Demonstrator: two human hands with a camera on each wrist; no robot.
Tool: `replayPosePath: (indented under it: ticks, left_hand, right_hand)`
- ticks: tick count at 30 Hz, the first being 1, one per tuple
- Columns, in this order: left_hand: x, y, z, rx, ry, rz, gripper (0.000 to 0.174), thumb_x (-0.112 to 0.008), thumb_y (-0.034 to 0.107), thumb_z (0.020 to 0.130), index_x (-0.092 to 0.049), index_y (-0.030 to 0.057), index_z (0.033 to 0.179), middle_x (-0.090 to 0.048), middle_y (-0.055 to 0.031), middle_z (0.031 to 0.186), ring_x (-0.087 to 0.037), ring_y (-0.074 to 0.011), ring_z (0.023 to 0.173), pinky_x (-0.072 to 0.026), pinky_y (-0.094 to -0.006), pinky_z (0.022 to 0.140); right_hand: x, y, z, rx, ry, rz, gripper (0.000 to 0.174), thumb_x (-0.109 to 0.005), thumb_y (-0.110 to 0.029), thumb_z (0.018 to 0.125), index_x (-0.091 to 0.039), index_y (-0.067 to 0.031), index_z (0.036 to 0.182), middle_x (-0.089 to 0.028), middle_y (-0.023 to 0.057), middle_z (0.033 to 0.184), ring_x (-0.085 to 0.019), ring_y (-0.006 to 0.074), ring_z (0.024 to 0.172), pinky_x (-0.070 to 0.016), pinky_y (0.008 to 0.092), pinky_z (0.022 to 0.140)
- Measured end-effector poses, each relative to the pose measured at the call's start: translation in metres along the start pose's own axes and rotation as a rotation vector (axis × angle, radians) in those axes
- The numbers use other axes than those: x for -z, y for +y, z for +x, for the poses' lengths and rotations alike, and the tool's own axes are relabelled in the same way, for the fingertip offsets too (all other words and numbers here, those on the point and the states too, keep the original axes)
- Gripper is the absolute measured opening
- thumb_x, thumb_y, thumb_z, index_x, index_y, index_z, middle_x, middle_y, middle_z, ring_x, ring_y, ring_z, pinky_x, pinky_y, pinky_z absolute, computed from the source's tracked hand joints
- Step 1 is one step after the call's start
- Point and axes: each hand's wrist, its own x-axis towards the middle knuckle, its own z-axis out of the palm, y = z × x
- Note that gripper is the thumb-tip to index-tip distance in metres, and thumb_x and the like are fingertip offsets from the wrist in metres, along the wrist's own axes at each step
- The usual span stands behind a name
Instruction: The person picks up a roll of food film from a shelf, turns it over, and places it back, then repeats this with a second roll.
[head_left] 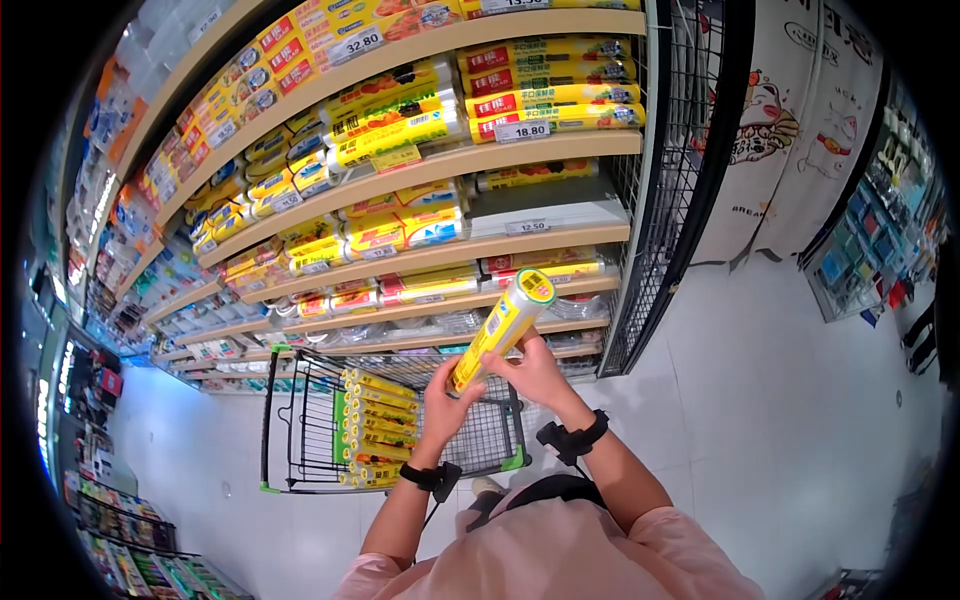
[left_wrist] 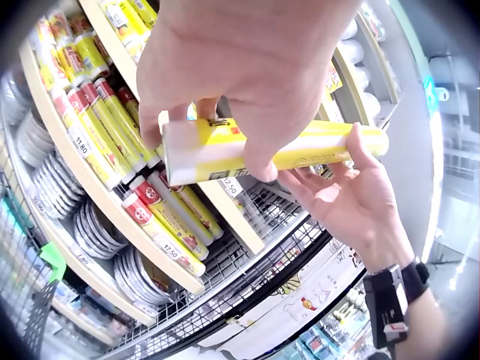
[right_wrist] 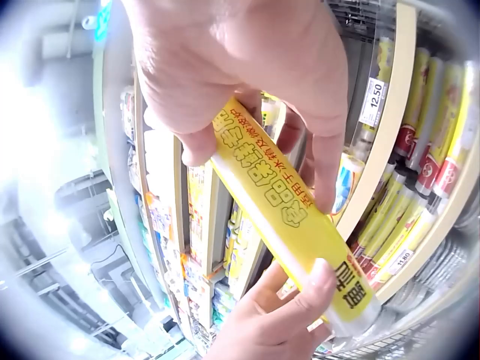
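Note:
Both hands hold a yellow roll of food bags (head_left: 505,320) in front of the shelves, tilted with its far end up and to the right in the head view. My left hand (head_left: 445,405) grips the lower end, its thumb along the side. Farther up the roll, my right hand (head_left: 535,375) holds it between thumb and fingers. Printed characters on the roll (right_wrist: 270,180) face the right wrist camera, with the left hand (right_wrist: 281,319) around the far end. In the left wrist view, the right hand (left_wrist: 360,202) supports the other end from beneath.
Below the hands stands a wire shopping cart (head_left: 513,461) with several yellow rolls (head_left: 385,425) stacked inside. Shelves (head_left: 545,145) of boxed and rolled goods rise ahead. A black wire mesh panel (head_left: 655,230) borders them at right, beside white floor (head_left: 740,400).

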Motion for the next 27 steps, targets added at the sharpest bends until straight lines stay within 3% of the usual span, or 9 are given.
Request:
replayPosePath:
  ticks: [2,4,6,8,11,12,15,21,27]
  left_hand:
    - [0.006,-0.002,0.003,-0.008,0.044,-0.021,0.052,-0.076,0.009,0.083,-0.052,0.0008,0.128,-0.061,-0.0112,0.118,-0.062,-0.0198,0.104,-0.052,-0.0321,0.088]
    - [0.015,0.011,0.006,0.145,0.061,-0.267,0.045,-0.07,0.005,0.087,-0.05,0.0018,0.128,-0.059,-0.0104,0.12,-0.062,-0.0204,0.105,-0.0544,-0.0331,0.086]
    - [0.023,0.03,0.011,0.284,0.056,-0.556,0.034,-0.058,-0.001,0.094,-0.048,0.003,0.126,-0.057,-0.01,0.122,-0.061,-0.0222,0.106,-0.059,-0.0372,0.084]
    - [0.029,0.039,0.017,0.228,0.1,-0.589,0.034,-0.059,0.0,0.093,-0.049,0.0031,0.125,-0.056,-0.0104,0.122,-0.061,-0.0223,0.107,-0.0594,-0.0383,0.084]
    - [0.037,0.047,0.025,0.085,0.164,-0.547,0.038,-0.063,-0.003,0.089,-0.049,0.0031,0.124,-0.052,-0.0114,0.126,-0.061,-0.0239,0.108,-0.0593,-0.0402,0.087]
    - [0.04,0.052,0.027,0.027,0.175,-0.512,0.04,-0.064,-0.004,0.088,-0.049,0.003,0.124,-0.051,-0.0115,0.128,-0.061,-0.0244,0.109,-0.0591,-0.0405,0.088]
    - [0.05,0.071,0.033,-0.052,0.169,-0.47,0.046,-0.068,-0.008,0.082,-0.051,0.0034,0.122,-0.047,-0.0133,0.134,-0.056,-0.0266,0.117,-0.0556,-0.0401,0.094]
    - [0.058,0.086,0.036,-0.193,0.147,-0.415,0.052,-0.07,-0.008,0.08,-0.05,0.0044,0.126,-0.044,-0.0156,0.139,-0.052,-0.0276,0.123,-0.0525,-0.0399,0.098]
    - [0.04,0.09,0.035,0.054,0.167,-0.759,0.054,-0.066,0.003,0.089,-0.041,0.0048,0.137,-0.056,-0.0146,0.128,-0.06,-0.0261,0.114,-0.0537,-0.0455,0.096]
  right_hand:
    - [0.012,0.007,0.004,-0.017,0.028,0.109,0.052,-0.074,-0.015,0.087,-0.047,0.0036,0.127,-0.061,0.0132,0.118,-0.06,0.0205,0.11,-0.0557,0.0327,0.085]
    - [0.025,0.003,0.005,-0.085,0.049,0.272,0.047,-0.072,-0.011,0.089,-0.046,0.0033,0.126,-0.06,0.0118,0.119,-0.06,0.02,0.11,-0.0527,0.032,0.092]
    - [0.033,-0.001,0.008,-0.018,0.106,0.282,0.046,-0.07,-0.009,0.089,-0.045,0.0024,0.126,-0.06,0.012,0.119,-0.06,0.0196,0.109,-0.0535,0.032,0.091]
    - [0.043,-0.005,0.011,-0.004,0.099,0.289,0.043,-0.067,-0.011,0.092,-0.044,0.001,0.126,-0.058,0.0122,0.122,-0.061,0.0195,0.108,-0.0556,0.0332,0.088]
    - [0.049,-0.024,0.011,-0.24,0.137,0.486,0.039,-0.063,-0.016,0.096,-0.044,0.001,0.125,-0.059,0.0124,0.12,-0.062,0.0203,0.107,-0.0571,0.0343,0.085]
    - [0.05,-0.022,0.01,-0.243,0.166,0.458,0.038,-0.059,-0.026,0.099,-0.045,0.0003,0.123,-0.06,0.0128,0.116,-0.064,0.0221,0.101,-0.0579,0.0355,0.08]
    - [0.062,-0.018,0.01,-0.305,0.178,0.539,0.041,-0.057,-0.032,0.099,-0.045,-0.0004,0.122,-0.061,0.014,0.112,-0.066,0.0233,0.094,-0.0578,0.0361,0.077]
    - [0.068,-0.013,0.009,-0.242,0.247,0.653,0.041,-0.056,-0.035,0.1,-0.045,-0.0011,0.12,-0.061,0.0165,0.113,-0.066,0.0262,0.092,-0.0574,0.0388,0.078]
    - [0.067,-0.014,0.006,-0.143,0.194,0.677,0.039,-0.048,-0.032,0.103,-0.044,-0.0011,0.126,-0.06,0.0161,0.12,-0.065,0.0281,0.1,-0.0553,0.0428,0.087]
